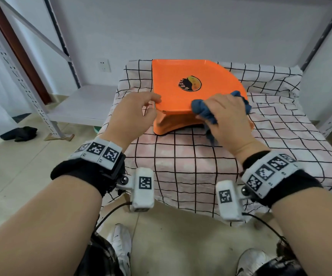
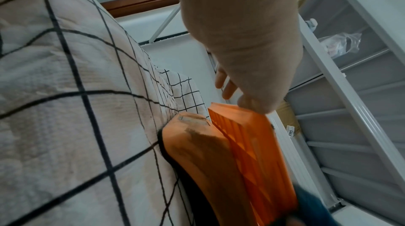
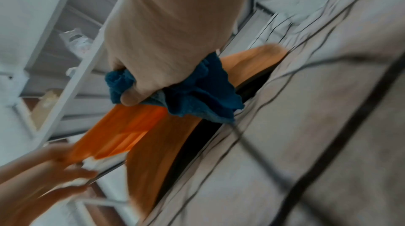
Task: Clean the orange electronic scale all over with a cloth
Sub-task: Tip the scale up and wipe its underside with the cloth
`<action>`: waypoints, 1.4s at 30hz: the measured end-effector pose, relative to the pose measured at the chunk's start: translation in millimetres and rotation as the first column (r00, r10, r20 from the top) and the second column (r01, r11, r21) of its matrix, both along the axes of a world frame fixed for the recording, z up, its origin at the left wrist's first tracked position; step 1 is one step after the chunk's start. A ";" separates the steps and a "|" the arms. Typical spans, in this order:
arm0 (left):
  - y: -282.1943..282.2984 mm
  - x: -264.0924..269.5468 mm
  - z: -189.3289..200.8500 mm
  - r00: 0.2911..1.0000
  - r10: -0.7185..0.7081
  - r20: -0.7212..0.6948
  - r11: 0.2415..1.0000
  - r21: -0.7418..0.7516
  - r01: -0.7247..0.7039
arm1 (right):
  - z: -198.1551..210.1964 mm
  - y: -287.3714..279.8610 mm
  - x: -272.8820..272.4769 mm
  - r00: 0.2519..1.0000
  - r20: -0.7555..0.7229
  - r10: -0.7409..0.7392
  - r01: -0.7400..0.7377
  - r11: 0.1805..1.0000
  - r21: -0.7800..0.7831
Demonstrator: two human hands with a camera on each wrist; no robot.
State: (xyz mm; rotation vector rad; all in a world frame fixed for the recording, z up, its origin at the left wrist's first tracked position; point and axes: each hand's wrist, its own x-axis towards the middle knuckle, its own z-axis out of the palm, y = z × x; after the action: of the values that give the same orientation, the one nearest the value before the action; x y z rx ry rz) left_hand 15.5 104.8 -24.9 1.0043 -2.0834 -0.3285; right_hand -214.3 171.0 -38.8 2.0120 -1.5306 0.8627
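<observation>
The orange electronic scale [image 1: 191, 76] stands on the checkered table, its wide orange tray on top with a round dark logo. My left hand [image 1: 151, 105] pinches the tray's near-left corner, thumb on top. My right hand [image 1: 224, 114] grips a bunched blue cloth [image 1: 203, 110] and presses it on the tray's near-right edge. In the left wrist view my left hand [image 2: 241, 39] meets the ribbed underside of the scale [image 2: 241, 160]. The right wrist view shows the cloth [image 3: 197, 94] wrapped in my right hand [image 3: 164, 39] against the scale [image 3: 122, 129]. The scale's display is hidden.
A pink-and-white checkered cloth [image 1: 201, 166] covers the low table. Metal racks stand at the left [image 1: 22, 76] and right [image 1: 330, 108], with a white shelf board [image 1: 85, 104] beside the table. A dark rag [image 1: 20, 133] lies on the floor. My shoes [image 1: 121, 246] are below.
</observation>
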 end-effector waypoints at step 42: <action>-7.6 -25.6 24.2 0.991 0.112 -0.073 0.976 -0.180 -0.124 | 36.6 -12.4 32.8 0.973 0.109 -0.202 0.200 0.979 0.025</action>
State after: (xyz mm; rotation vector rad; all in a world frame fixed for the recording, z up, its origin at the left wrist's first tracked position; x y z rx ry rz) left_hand -10.1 97.2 -0.7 0.9886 -1.9488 -0.1025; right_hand -181.5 158.5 -2.2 1.8062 -1.7705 0.8956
